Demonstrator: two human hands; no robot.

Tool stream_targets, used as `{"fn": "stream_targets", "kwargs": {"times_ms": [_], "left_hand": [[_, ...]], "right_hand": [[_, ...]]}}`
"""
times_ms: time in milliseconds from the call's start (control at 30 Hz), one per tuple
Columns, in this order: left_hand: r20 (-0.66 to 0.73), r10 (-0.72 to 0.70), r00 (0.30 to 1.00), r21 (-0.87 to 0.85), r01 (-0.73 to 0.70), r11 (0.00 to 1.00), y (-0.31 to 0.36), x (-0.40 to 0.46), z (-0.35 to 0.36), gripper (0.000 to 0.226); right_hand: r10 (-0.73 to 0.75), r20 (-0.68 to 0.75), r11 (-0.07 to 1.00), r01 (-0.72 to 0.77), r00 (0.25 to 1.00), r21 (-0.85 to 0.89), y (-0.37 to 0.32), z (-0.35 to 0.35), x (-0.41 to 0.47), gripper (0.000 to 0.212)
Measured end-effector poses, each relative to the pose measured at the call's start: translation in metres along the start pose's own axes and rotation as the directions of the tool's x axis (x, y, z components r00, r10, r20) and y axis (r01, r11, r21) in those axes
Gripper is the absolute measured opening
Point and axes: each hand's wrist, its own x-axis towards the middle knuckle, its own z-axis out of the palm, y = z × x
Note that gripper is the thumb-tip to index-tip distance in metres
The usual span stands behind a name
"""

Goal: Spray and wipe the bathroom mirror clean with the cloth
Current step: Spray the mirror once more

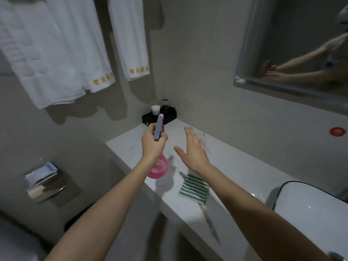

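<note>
White towels [56,53] hang on the wall far left, gold marks along their hems. Below them a shiny tissue holder [44,183] is fixed to the wall. Left hand [152,144] is curled round the neck of a spray bottle [159,166] (grey trigger head with a pink tip, pink liquid in the clear body), held up above the pale stone surface [235,166]. Behind it, in the corner, a black tray [160,117] carries a white cup and a glass. Right hand [194,147] hovers just beside the bottle, fingers straight and spread, palm down, holding nothing, not touching the bottle. Under the right wrist, a green-and-white striped cloth [194,189] lies flat on the surface, untouched, near the front edge. Further right, a white basin [310,206] with a dark rim sits on the surface. Up on the right wall is the mirror [293,44], metal-framed, showing both arms and the pink bottle reflected (blurry). A red round dot [337,131] is on the wall below the mirror.
</note>
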Motion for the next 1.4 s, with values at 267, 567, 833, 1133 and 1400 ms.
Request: {"fn": "stream_targets", "kwargs": {"times_ms": [267, 567, 833, 1133, 1400], "left_hand": [[0.081, -0.047, 0.996, 0.058, 0.043, 0.997, -0.087, 0.099, -0.023, 0.029], [0.209, -0.014, 0.978, 0.146, -0.017, 0.989, -0.177, 0.233, -0.041, 0.015], [0.371, -0.056, 0.927, 0.199, -0.020, 0.980, -0.251, 0.336, -0.044, 0.040], [0.558, -0.140, 0.818, 0.159, 0.060, 0.985, -0.321, 0.423, -0.035, 0.044], [0.592, -0.166, 0.789, 0.137, 0.105, 0.985, -0.366, 0.442, -0.023, 0.039]], "right_hand": [[0.029, 0.032, 0.996, -0.031, 0.999, 0.078, -0.009, 0.088, 0.112, 0.074], [0.080, 0.040, 0.996, -0.081, 0.996, 0.041, -0.015, 0.160, 0.246, 0.076], [0.244, 0.053, 0.969, -0.246, 0.968, 0.031, -0.008, 0.222, 0.311, 0.075], [0.447, 0.066, 0.894, -0.443, 0.892, -0.071, -0.011, 0.293, 0.354, 0.075], [0.530, 0.131, 0.848, -0.521, 0.838, -0.099, -0.014, 0.325, 0.375, 0.074]]}}
